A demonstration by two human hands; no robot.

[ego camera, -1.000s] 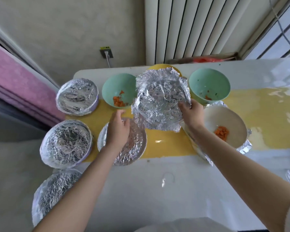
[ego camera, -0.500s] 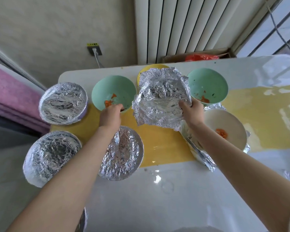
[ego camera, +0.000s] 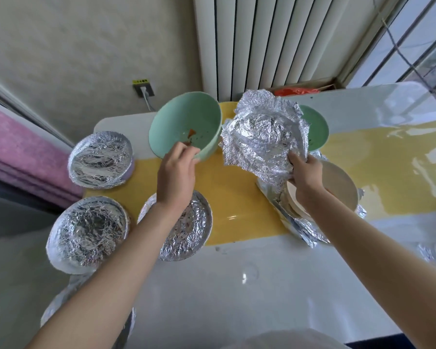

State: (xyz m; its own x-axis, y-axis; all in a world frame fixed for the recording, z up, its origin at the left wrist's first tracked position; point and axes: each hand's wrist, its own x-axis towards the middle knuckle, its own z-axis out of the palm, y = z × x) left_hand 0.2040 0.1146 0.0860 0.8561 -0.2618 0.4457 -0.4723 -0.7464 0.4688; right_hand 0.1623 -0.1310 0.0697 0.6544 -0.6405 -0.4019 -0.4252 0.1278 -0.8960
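– Green bowl [ego camera: 186,124], where is it?
– We hold it tilted near the tabletop's [ego camera: 237,285] far edge, left hand [ego camera: 176,177] gripping its rim, right hand [ego camera: 305,172] pinching crinkly foil [ego camera: 264,137]. Maybe carrot bits [ego camera: 191,133] inside.

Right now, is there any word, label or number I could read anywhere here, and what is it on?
Yellow sticker atop the wall socket: dark print, too small and blurred to read.
No writing shows on the green bowl, the foil sheet or the table.
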